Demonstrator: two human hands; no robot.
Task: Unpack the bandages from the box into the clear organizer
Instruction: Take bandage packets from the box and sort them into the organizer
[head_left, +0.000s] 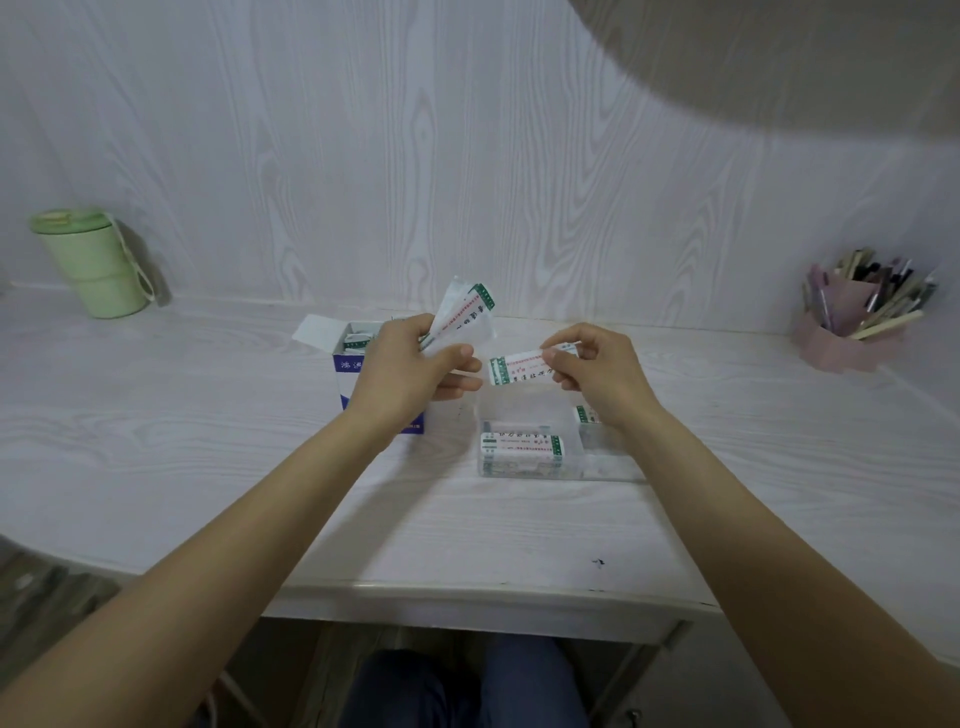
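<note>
left hand (410, 364): raised over the bandage box, fingers and thumb curled round a fanned bunch of wrapped bandages (462, 312); the bunch sticks up and to the right out of the grip.
right hand (597, 374): raised above the clear organizer, thumb and forefinger pinching one end of a single wrapped bandage (514, 368); strip lies roughly level, its free green-edged end pointing left toward the left hand, not touching it.
bandage box (353, 374): blue and white carton, on the desk left of the organizer, nearer the back edge than the front; top flap open and folded back to the left; more wrapped bandages visible inside at the top; partly hidden by the left hand and wrist.
clear organizer (530, 441): see-through plastic box on the desk, just right of the carton, around mid-desk; front compartment holds a stack of bandages (522, 449) lying flat, long side left to right; another bandage shows in the right compartment under the right wrist, mostly hidden.
desk (208, 441): white wood-grain top, against a matching wall.
green cup (93, 262): lidded, with cord loop, back left corner of desk.
pen holder (852, 332): pink, full of pens and pencils, back right corner.
</note>
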